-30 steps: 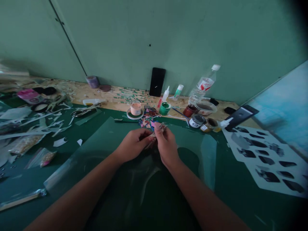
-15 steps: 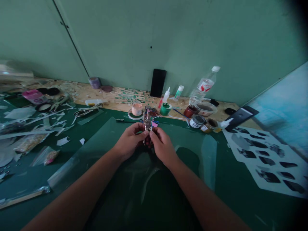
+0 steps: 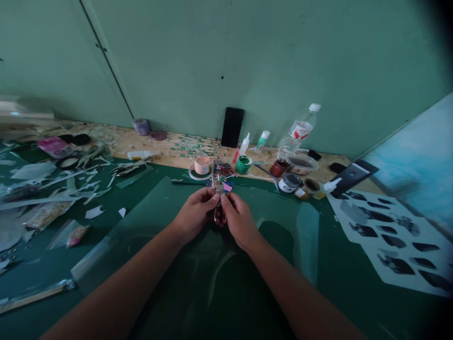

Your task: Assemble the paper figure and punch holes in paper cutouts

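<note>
On my far left I have loose paper scraps [image 3: 95, 212] and a small bag [image 3: 74, 236] of tiny pieces lying off the clear sheet [image 3: 155, 198], which I take as leaving the middle open for handwork. Next comes the left hand [image 3: 194, 212], thumb and curled fingers pinching one side of the metal pliers [image 3: 218, 187]. I find the pliers midway between the two hands, over the far part of the sheet; I can't tell whether they are raised or resting. Their long axis runs straight away from the wearer, the looped handle end nearest the body and the head pointing at the wall. The right hand [image 3: 239, 217] pinches the other side, thumb up along the handle; I judge the paired grip keeps the tool steady and its head uncovered. Beyond, the peach jar [image 3: 202, 164] and green jar [image 3: 243, 165] stand upright, likely placed within reach. Between and behind them a phone [image 3: 232, 127] leans on the wall, perhaps to face the seat. Rightmost, printed sheets [image 3: 366, 248] lie flat.
</note>
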### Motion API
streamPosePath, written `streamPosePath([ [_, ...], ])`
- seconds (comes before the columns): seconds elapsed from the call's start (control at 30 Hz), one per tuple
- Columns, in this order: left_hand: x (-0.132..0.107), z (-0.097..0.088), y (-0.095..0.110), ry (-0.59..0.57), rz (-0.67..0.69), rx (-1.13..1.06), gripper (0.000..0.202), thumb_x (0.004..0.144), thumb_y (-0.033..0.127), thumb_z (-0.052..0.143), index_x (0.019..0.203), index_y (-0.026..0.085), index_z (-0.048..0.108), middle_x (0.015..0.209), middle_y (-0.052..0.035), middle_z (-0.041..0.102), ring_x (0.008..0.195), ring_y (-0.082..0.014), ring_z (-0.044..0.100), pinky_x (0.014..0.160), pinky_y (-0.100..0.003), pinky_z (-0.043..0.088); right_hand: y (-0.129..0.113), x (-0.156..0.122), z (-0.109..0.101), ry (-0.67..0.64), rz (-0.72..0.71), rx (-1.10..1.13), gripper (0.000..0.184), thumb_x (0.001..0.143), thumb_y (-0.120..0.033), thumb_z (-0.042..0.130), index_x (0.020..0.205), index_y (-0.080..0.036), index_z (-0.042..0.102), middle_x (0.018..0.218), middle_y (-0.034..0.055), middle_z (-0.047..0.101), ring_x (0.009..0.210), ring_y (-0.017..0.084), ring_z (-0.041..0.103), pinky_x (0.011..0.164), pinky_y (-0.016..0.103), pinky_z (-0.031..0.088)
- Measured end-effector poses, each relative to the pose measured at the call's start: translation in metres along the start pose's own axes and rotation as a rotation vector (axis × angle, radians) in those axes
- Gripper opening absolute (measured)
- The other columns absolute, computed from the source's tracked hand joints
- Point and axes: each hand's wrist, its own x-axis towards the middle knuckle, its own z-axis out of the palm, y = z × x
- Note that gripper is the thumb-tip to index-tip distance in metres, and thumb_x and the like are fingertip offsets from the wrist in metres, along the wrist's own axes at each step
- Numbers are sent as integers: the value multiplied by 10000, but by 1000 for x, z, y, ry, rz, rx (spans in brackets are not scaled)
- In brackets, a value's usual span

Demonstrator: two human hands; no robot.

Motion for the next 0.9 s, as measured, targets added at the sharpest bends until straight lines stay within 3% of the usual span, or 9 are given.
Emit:
streamPosePath([
  [0.17,1,-1,1,12,17,78,257,767,337,716,766,174,517,556,18,583,446,-127,554,450,-241,456,2,0,1,-25,18,86,237,895,-415,548,768,-222,499,551,-62,526,448,112,518,444,244,411],
  [0.47,3,-7,-1,53,5,117,281,763,391,720,775,180,535,550,26,580,427,-124,554,429,-238,434,-5,-1,-1,-67,-6,-5,258,896,-412,549,732,-225,482,534,-59,527,454,124,535,453,252,421],
  [0.63,3,-6,1,173,28,241,316,772,463,699,758,167,590,500,40,545,369,-89,487,384,-211,378,-2,-6,6,39,-51,-223,237,933,-388,480,759,-226,487,604,-36,539,540,129,535,505,250,400],
  [0.77,0,-1,0,168,45,229,324,785,493,663,735,190,558,473,45,529,365,-124,502,373,-243,416,2,-9,9,42,-50,-250,224,957,-421,436,841,-237,486,607,-42,536,528,133,530,504,252,391],
  [0.9,1,-1,-3,163,38,213,311,799,487,636,735,200,535,493,36,543,376,-144,513,388,-275,438,1,-7,5,33,-48,-262,264,946,-456,461,793,-241,453,571,-47,523,492,134,513,481,251,372],
])
